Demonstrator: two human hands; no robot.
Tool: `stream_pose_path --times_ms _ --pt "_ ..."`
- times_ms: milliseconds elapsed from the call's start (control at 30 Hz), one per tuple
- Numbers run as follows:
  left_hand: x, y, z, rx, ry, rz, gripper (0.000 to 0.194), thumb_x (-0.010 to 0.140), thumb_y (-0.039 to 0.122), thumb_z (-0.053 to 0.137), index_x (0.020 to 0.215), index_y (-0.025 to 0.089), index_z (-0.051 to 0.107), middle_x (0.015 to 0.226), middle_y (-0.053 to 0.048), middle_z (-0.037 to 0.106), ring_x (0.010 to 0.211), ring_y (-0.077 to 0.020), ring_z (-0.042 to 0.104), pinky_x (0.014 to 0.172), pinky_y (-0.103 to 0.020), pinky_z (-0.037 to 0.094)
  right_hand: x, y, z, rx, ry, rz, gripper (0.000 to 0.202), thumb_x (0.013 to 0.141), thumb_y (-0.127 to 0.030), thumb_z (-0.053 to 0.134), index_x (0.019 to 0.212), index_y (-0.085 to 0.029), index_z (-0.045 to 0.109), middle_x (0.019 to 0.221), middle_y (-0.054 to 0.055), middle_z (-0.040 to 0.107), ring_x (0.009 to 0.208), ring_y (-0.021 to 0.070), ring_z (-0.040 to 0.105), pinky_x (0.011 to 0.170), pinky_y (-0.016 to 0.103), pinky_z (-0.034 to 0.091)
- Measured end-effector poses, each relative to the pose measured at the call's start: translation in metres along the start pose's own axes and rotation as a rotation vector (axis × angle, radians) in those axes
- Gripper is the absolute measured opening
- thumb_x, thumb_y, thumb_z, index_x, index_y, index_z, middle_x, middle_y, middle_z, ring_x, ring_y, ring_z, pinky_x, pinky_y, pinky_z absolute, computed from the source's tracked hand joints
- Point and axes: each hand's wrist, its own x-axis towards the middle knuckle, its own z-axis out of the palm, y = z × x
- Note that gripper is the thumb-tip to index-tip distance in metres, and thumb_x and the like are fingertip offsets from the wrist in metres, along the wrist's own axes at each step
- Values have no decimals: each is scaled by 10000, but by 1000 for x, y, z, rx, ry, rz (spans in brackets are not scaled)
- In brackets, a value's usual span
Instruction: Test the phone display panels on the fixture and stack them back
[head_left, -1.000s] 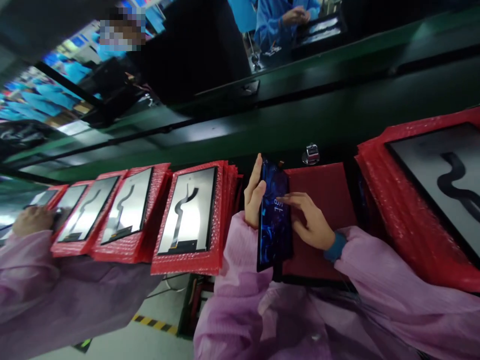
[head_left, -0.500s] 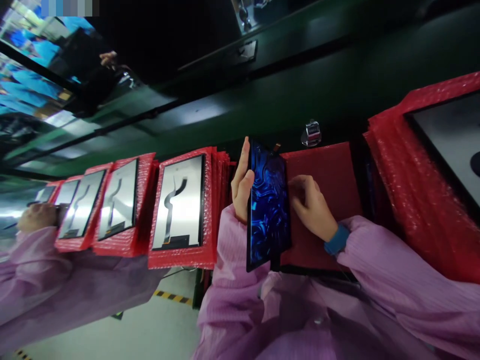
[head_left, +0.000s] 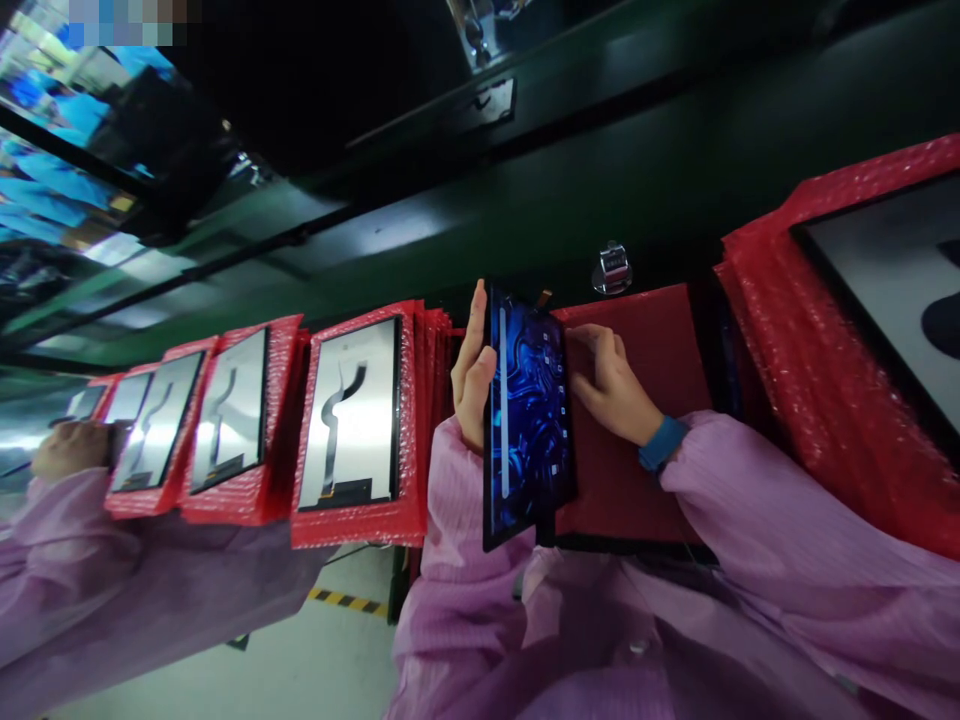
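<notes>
A lit display panel [head_left: 529,410] with a blue swirl picture, a pale bar and small icons stands tilted above a red mat [head_left: 645,400]. My left hand [head_left: 474,375] holds its left edge, palm against the side and part of the hand hidden behind it. At the panel's right edge is my right hand [head_left: 611,385], its fingers bent toward the edge; the fingertips are partly hidden behind the panel. A small orange connector tab [head_left: 544,298] sticks out at the panel's top. A blue band is round my right wrist.
Panels [head_left: 352,410] with silvery backs lie on stacked red bubble bags [head_left: 412,520] to the left. More red bags [head_left: 780,300] carry a large panel at the right. A small metal counter [head_left: 613,268] sits behind the mat. A co-worker's hand [head_left: 71,448] is at far left.
A pale bar and icons have appeared on the panel's screen. My right hand's fingers have shifted slightly at the panel's edge. The whole view has moved a little.
</notes>
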Motion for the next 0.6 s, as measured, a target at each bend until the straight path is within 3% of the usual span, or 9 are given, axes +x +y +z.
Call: stream_pose_path --times_ms 200,333,467,600 --pt "4 -11 -6 -11 30 -36 678 908 644 571 1451 238 564 1644 0 384 1593 -275 96 1320 -340 133 9 7 3 -6 -46 -11 573 731 -156 544 1284 -198 401 1391 150 524 1290 329 443 1127 593 405" --pt "10 -21 -17 -25 -22 -37 701 882 662 594 1456 262 559 1652 18 365 1587 -289 153 1315 -358 172 12 5 3 -73 -104 15 607 709 -192 577 1294 -168 415 1383 170 545 1232 367 470 1085 629 407" --pt "10 -18 -18 3 -47 -34 661 899 639 587 1459 288 557 1656 55 352 1592 -270 139 1311 -327 172 12 4 0 49 -5 31 577 711 -183 553 1271 -185 414 1355 137 544 1222 315 493 1095 562 421" --pt "5 -9 -14 -9 -26 -45 617 922 599 579 1446 272 570 1649 52 366 1595 -265 119 1317 -334 150 10 5 0 186 94 88 509 718 -161 527 1210 -226 411 1285 106 586 1183 264 540 1006 492 489"
